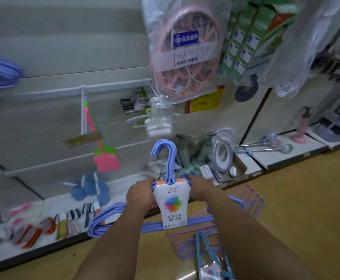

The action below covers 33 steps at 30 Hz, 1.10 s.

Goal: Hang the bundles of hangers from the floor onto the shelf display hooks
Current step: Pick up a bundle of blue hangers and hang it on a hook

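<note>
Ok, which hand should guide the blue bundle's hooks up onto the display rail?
Probably the left hand: the white rail runs up-left of the blue bundle, on its side. The right hand can support.

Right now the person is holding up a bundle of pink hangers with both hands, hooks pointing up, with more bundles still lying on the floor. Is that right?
Not quite. In the head view the bundle of hangers held by the left hand and right hand is blue, not pink. The rest holds: hooks point up, and more bundles lie on the floor.

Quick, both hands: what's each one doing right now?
Left hand: grips the blue hanger bundle at its shoulder.
Right hand: grips the same bundle's other shoulder.
</note>
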### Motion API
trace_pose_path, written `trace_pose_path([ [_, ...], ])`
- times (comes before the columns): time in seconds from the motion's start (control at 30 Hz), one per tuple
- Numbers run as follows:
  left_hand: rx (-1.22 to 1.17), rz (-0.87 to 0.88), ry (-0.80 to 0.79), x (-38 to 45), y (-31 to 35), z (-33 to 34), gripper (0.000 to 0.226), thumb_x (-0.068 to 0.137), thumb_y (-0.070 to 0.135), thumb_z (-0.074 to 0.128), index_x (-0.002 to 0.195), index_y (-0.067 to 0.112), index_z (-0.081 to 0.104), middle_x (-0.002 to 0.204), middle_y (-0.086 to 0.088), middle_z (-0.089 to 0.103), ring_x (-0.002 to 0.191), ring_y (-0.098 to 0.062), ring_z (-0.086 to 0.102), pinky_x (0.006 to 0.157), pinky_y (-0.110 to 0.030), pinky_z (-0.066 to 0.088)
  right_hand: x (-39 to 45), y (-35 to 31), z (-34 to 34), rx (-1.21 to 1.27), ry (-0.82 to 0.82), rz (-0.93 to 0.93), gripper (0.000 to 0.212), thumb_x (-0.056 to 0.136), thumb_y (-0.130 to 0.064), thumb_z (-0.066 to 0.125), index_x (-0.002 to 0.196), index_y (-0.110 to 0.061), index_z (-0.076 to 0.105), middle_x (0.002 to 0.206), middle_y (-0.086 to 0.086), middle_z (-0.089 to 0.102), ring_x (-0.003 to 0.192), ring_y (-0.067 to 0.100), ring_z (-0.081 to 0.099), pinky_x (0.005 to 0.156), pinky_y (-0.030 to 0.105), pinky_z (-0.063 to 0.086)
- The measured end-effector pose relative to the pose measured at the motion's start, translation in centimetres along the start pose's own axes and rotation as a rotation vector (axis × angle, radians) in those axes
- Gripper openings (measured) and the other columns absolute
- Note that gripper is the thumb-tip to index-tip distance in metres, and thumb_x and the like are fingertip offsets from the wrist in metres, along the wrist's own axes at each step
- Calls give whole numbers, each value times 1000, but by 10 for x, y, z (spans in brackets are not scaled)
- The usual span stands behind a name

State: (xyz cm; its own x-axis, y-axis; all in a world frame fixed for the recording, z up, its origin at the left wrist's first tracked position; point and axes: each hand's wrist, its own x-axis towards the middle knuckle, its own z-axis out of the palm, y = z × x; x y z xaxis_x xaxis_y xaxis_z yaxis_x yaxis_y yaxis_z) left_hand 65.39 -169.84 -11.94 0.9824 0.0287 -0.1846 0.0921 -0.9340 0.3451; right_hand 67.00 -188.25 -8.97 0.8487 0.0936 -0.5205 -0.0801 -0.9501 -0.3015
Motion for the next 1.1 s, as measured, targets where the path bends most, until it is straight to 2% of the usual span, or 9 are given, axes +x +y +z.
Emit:
trace_pose_path([
  [0.07,-4,-16,33,-9,-26,-13,21,89,12,48,103,24,58,109,-7,67,102,-32,59,74,-32,45,-6,-29,7,-28,-7,-81,50,91,-11,56,137,-13,36,132,13,53,113,31,54,79,36,45],
  [0.2,-25,-53,91,-32,-84,-49,16,88,9,48,90,24,55,104,-8,68,100,-33,60,71,-31,44,-24,-90,25,-177,108,-238,38,93,-10,48,129,-13,39,125,14,55,108,33,56,73,37,40],
  [0.3,-46,-126,135,-53,-133,-75,27,88,6,48,104,21,62,110,-8,67,105,-33,59,71,-29,41,-32,-139,47,-137,209,-293,29,94,-11,44,123,-12,43,123,15,56,107,34,56,71,34,36],
  [0.47,-141,-209,171,-92,-209,-110,33,88,6,52,118,17,61,118,-13,65,109,-35,57,75,-32,43,-45,-229,80,-162,354,-349,36,96,-7,37,131,-14,43,128,14,53,111,32,56,87,38,45],
  [0.63,-223,-253,233,-131,-277,-143,33,88,1,45,114,13,62,113,-15,66,103,-35,58,74,-33,44,-63,-310,117,-164,432,-361,28,93,-9,40,119,-16,46,110,11,63,99,30,60,80,36,45],
  [0.77,-245,-249,265,-150,-318,-171,30,84,-2,49,109,9,61,111,-16,65,102,-36,58,75,-35,45,-76,-358,134,-117,477,-334,30,92,-6,40,119,-16,47,112,9,61,102,31,60,84,39,44],
  [0.9,-197,-245,359,-157,-345,-195,32,87,1,44,110,17,60,109,-13,65,98,-36,59,70,-32,40,-88,-396,136,-52,560,-331,26,90,-4,41,111,-14,50,109,10,62,100,31,61,80,38,45],
  [1.1,-144,-240,510,-158,-362,-241,25,91,12,46,113,21,55,107,-11,65,95,-33,60,68,-31,40,-99,-442,113,-61,666,-360,27,90,-6,39,113,-16,50,111,8,64,105,32,59,81,37,42],
])
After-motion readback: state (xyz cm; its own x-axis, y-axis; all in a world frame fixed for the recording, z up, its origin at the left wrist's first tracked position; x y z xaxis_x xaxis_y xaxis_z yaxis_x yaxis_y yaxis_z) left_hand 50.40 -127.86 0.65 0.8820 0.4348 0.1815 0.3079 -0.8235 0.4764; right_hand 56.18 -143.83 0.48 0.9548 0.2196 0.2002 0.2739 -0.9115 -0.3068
